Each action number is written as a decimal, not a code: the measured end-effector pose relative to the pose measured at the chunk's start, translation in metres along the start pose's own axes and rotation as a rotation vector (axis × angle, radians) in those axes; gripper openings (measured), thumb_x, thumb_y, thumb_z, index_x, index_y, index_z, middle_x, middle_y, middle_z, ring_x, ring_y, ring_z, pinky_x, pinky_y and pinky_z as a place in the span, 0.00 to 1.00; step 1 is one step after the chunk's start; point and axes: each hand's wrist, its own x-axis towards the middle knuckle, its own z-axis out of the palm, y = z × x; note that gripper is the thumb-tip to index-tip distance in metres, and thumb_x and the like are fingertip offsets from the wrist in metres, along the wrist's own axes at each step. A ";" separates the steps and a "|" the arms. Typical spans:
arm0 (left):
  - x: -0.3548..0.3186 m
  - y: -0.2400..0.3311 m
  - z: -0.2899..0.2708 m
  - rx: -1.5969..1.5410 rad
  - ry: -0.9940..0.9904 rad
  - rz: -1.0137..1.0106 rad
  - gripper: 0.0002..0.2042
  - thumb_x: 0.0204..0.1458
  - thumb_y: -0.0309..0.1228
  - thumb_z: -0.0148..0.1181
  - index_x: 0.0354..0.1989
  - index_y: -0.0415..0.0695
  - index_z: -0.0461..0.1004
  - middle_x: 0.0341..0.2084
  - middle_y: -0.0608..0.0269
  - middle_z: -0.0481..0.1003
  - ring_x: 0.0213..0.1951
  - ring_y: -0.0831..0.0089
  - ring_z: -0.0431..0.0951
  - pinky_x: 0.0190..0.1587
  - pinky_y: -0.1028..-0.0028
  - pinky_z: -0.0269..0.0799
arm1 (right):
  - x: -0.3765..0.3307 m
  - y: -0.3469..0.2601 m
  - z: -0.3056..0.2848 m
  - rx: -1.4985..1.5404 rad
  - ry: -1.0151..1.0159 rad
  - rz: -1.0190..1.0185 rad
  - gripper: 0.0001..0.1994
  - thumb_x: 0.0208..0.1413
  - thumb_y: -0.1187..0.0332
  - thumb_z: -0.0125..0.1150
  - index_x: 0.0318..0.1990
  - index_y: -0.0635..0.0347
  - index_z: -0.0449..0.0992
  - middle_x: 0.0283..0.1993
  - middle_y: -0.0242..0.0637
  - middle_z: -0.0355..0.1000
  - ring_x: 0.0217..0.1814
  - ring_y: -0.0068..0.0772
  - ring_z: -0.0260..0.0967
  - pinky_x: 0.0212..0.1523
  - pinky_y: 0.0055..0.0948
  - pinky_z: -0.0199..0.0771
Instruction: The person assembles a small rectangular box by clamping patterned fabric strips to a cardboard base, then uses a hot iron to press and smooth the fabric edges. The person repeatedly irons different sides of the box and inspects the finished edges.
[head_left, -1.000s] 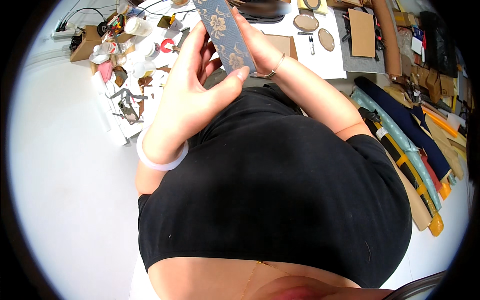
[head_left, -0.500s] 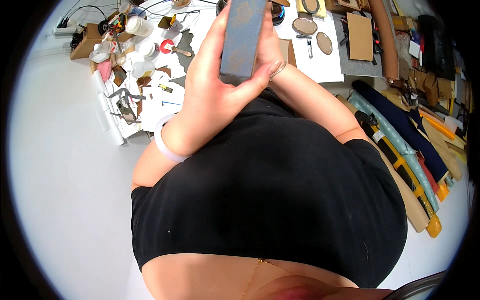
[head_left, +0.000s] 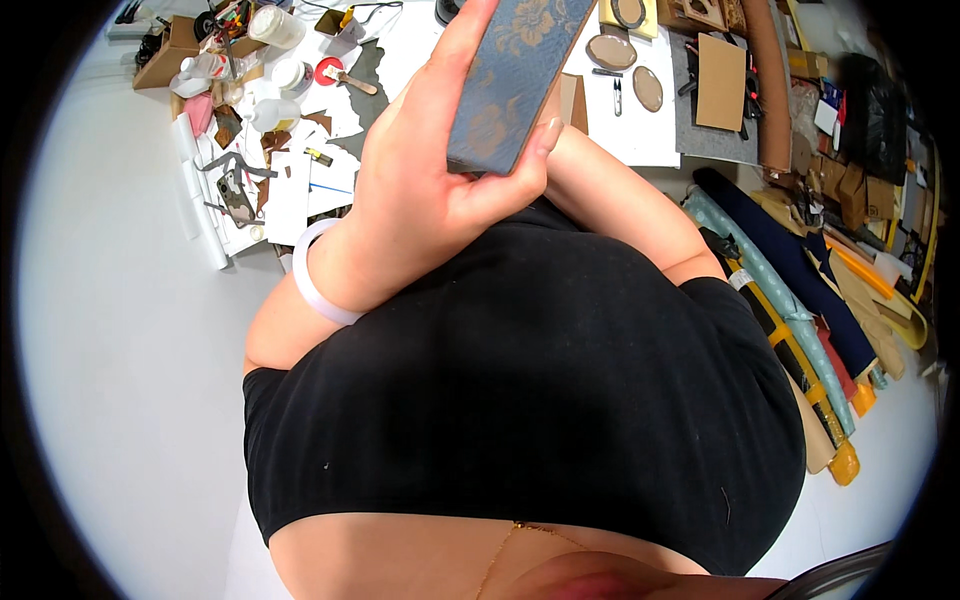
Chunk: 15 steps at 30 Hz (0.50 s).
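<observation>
A long, box-shaped piece (head_left: 515, 90) covered in blue cloth with a tan flower pattern is held up in front of my chest, its far end cut off by the top edge. My left hand (head_left: 415, 170) is closed round it, fingers along the left side and thumb across the near end. Behind it, most of my right hand is hidden; my right forearm (head_left: 620, 195) shows, reaching up to the back of the piece. Whether the right fingers grip it cannot be seen.
On the white table (head_left: 650, 135) beyond lie oval brown pieces (head_left: 612, 52), small snips (head_left: 617, 97) and a tan board (head_left: 721, 82). Jars, scraps and a brush (head_left: 350, 80) crowd the left side. Rolls of material (head_left: 790, 280) lean at the right.
The blue piece has turned, its top leaning right, and its flower pattern now shows clearly. My right hand has slipped mostly out of sight behind it. The whole view has shifted slightly.
</observation>
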 end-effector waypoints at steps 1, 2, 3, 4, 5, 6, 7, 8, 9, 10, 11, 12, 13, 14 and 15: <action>0.001 0.000 0.000 -0.009 0.000 0.000 0.46 0.49 0.30 0.70 0.74 0.31 0.50 0.57 0.42 0.74 0.56 0.57 0.79 0.56 0.68 0.74 | -0.001 0.004 0.001 -0.029 0.014 -0.038 0.16 0.57 0.63 0.67 0.51 0.57 0.76 0.45 0.43 0.74 0.47 0.43 0.74 0.46 0.40 0.74; 0.002 0.002 -0.001 0.001 -0.003 0.005 0.46 0.50 0.30 0.70 0.74 0.30 0.50 0.57 0.42 0.74 0.55 0.57 0.80 0.55 0.69 0.74 | -0.004 0.011 0.003 -0.057 0.027 -0.077 0.16 0.57 0.63 0.67 0.51 0.57 0.76 0.46 0.42 0.74 0.48 0.43 0.73 0.47 0.40 0.74; 0.002 0.002 -0.001 -0.007 -0.010 -0.007 0.45 0.50 0.30 0.70 0.74 0.30 0.50 0.56 0.42 0.75 0.54 0.58 0.80 0.54 0.69 0.75 | -0.005 0.015 0.004 -0.085 0.040 -0.115 0.16 0.57 0.63 0.67 0.51 0.57 0.76 0.46 0.42 0.74 0.49 0.43 0.73 0.48 0.40 0.73; 0.000 0.003 -0.002 -0.005 -0.010 -0.024 0.45 0.50 0.29 0.70 0.74 0.30 0.50 0.55 0.43 0.75 0.53 0.58 0.81 0.53 0.69 0.75 | -0.005 0.012 0.004 -0.085 0.031 -0.126 0.16 0.58 0.63 0.66 0.51 0.57 0.76 0.47 0.42 0.74 0.49 0.43 0.73 0.49 0.40 0.73; -0.004 0.003 -0.001 -0.022 -0.014 -0.058 0.45 0.50 0.29 0.70 0.74 0.30 0.50 0.54 0.43 0.76 0.52 0.59 0.82 0.52 0.70 0.76 | -0.005 0.008 0.004 -0.085 0.024 -0.136 0.16 0.58 0.63 0.66 0.52 0.58 0.76 0.47 0.42 0.74 0.50 0.43 0.73 0.50 0.41 0.73; -0.004 0.006 -0.003 -0.001 -0.023 -0.064 0.45 0.49 0.29 0.70 0.74 0.30 0.50 0.53 0.44 0.77 0.50 0.59 0.82 0.51 0.70 0.76 | -0.005 0.006 0.005 -0.084 0.016 -0.147 0.16 0.58 0.63 0.66 0.52 0.58 0.76 0.47 0.42 0.74 0.50 0.43 0.72 0.50 0.41 0.72; -0.003 0.007 -0.003 0.012 -0.036 -0.064 0.45 0.49 0.29 0.70 0.74 0.30 0.50 0.51 0.44 0.77 0.49 0.59 0.83 0.50 0.70 0.77 | -0.007 0.008 0.004 -0.152 -0.006 -0.158 0.17 0.59 0.63 0.66 0.53 0.58 0.75 0.47 0.42 0.74 0.50 0.43 0.73 0.51 0.40 0.72; 0.004 0.013 -0.007 0.063 -0.055 -0.037 0.46 0.49 0.29 0.70 0.74 0.30 0.50 0.50 0.44 0.78 0.47 0.59 0.83 0.49 0.70 0.77 | -0.010 0.010 0.003 -0.192 -0.017 -0.174 0.17 0.59 0.63 0.66 0.53 0.58 0.75 0.48 0.42 0.74 0.50 0.43 0.73 0.51 0.40 0.72; 0.006 0.014 -0.007 0.085 -0.066 -0.012 0.46 0.49 0.29 0.70 0.74 0.30 0.50 0.49 0.45 0.79 0.46 0.59 0.84 0.48 0.70 0.78 | -0.011 0.011 0.001 -0.222 -0.033 -0.194 0.18 0.59 0.63 0.66 0.53 0.58 0.75 0.48 0.43 0.73 0.50 0.43 0.72 0.51 0.40 0.72; 0.008 0.016 -0.008 0.110 -0.077 0.009 0.46 0.48 0.29 0.71 0.74 0.29 0.50 0.48 0.45 0.79 0.45 0.59 0.84 0.48 0.70 0.78 | -0.013 0.012 -0.002 -0.253 -0.055 -0.220 0.18 0.59 0.62 0.66 0.53 0.59 0.75 0.48 0.43 0.73 0.50 0.43 0.72 0.52 0.40 0.72; 0.009 0.014 -0.007 0.105 -0.079 0.027 0.46 0.48 0.30 0.72 0.74 0.29 0.51 0.47 0.44 0.79 0.44 0.59 0.84 0.47 0.69 0.78 | -0.016 0.011 -0.005 -0.276 -0.074 -0.245 0.18 0.59 0.62 0.66 0.54 0.59 0.75 0.48 0.43 0.73 0.50 0.43 0.72 0.52 0.40 0.72; 0.009 0.012 -0.005 0.097 -0.072 0.034 0.47 0.47 0.30 0.72 0.73 0.28 0.51 0.46 0.44 0.80 0.43 0.58 0.85 0.47 0.69 0.78 | -0.019 0.011 -0.007 -0.296 -0.090 -0.270 0.18 0.59 0.62 0.66 0.54 0.59 0.74 0.48 0.43 0.73 0.51 0.44 0.72 0.52 0.40 0.72; 0.009 0.012 -0.004 0.090 -0.063 0.043 0.47 0.47 0.31 0.73 0.73 0.28 0.51 0.45 0.44 0.80 0.42 0.58 0.85 0.46 0.69 0.79 | -0.023 0.008 -0.009 -0.315 -0.104 -0.296 0.19 0.59 0.62 0.66 0.54 0.59 0.74 0.48 0.43 0.73 0.51 0.44 0.72 0.52 0.40 0.72; 0.008 0.011 -0.001 0.080 -0.044 0.042 0.47 0.46 0.31 0.73 0.73 0.27 0.52 0.45 0.44 0.80 0.42 0.57 0.85 0.45 0.69 0.79 | -0.026 0.006 -0.012 -0.330 -0.118 -0.318 0.19 0.59 0.62 0.66 0.54 0.59 0.74 0.49 0.43 0.73 0.51 0.44 0.72 0.53 0.40 0.72; 0.007 0.012 0.000 0.094 -0.027 0.060 0.47 0.46 0.31 0.74 0.72 0.26 0.52 0.44 0.44 0.80 0.41 0.57 0.85 0.45 0.70 0.79 | -0.028 0.005 -0.013 -0.337 -0.126 -0.328 0.19 0.59 0.62 0.66 0.54 0.59 0.74 0.49 0.44 0.73 0.51 0.44 0.72 0.53 0.40 0.72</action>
